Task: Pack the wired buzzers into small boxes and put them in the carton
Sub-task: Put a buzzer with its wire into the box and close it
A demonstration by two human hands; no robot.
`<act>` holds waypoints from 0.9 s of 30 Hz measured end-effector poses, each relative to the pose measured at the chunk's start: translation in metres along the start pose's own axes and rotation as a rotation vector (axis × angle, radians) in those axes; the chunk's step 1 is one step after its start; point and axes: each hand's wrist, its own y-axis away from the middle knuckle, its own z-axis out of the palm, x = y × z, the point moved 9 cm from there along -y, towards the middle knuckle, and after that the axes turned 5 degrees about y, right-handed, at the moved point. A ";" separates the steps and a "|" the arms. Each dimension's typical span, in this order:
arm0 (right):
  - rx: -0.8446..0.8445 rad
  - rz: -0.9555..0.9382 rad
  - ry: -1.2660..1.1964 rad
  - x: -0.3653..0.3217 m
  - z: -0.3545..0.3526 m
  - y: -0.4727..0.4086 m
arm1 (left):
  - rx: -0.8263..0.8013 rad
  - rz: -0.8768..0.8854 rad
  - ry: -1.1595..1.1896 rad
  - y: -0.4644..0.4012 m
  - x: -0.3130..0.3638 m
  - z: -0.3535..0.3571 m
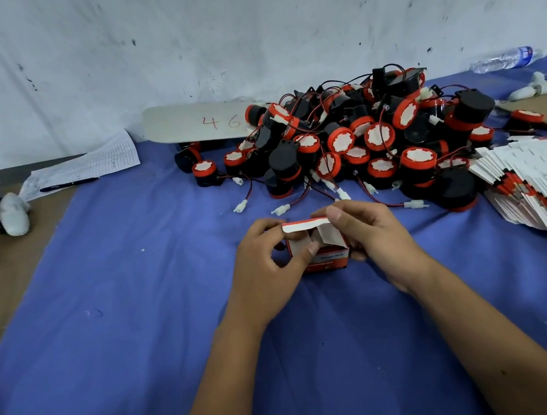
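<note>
**Small box takes shape at the packing surface, flaps not yet shut**

A small red-and-white box (317, 248) sits upright on the blue cloth of the surface (138, 291), near the middle of the scene, held between both hands. The left hand (267, 259) curls around the box's left side, its thumb pressing an inner flap inward; the right hand (367, 234) grips the right side, with thumb and fingers pinching the long white top flap, which stands raised over the open mouth. Whether a buzzer already lies inside cannot be told; the flaps hide the interior.

The step in hand appears to be folding the box's end flaps. Doing it well likely means tucking the side flaps flat first, then bringing the long flap down squarely so its tongue slides inside the front wall without creasing. If a buzzer is in there, its wire and white plug would need to sit fully below the rim, or the flap may pinch them.

Just beyond the hands, a heap of wired buzzers (359, 136), black bodies with red rims, trails red-and-black leads toward the box. To the right, a fanned stack of flat boxes (535, 184) waits. Farther off lie a plastic bottle (504, 60) at far right, a marked white board (197, 122), and a paper sheet (90, 165) with a pen (68, 184) at left. No carton can be identified with certainty.
</note>
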 end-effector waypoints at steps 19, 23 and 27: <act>0.030 -0.077 0.196 -0.003 -0.007 0.002 | 0.083 -0.100 0.255 0.000 -0.014 -0.011; 0.040 -0.102 0.259 -0.004 -0.008 0.002 | 0.046 -0.108 0.195 -0.002 -0.017 -0.010; 0.042 -0.106 0.351 -0.006 -0.009 0.002 | 0.010 -0.104 0.196 -0.001 -0.016 -0.010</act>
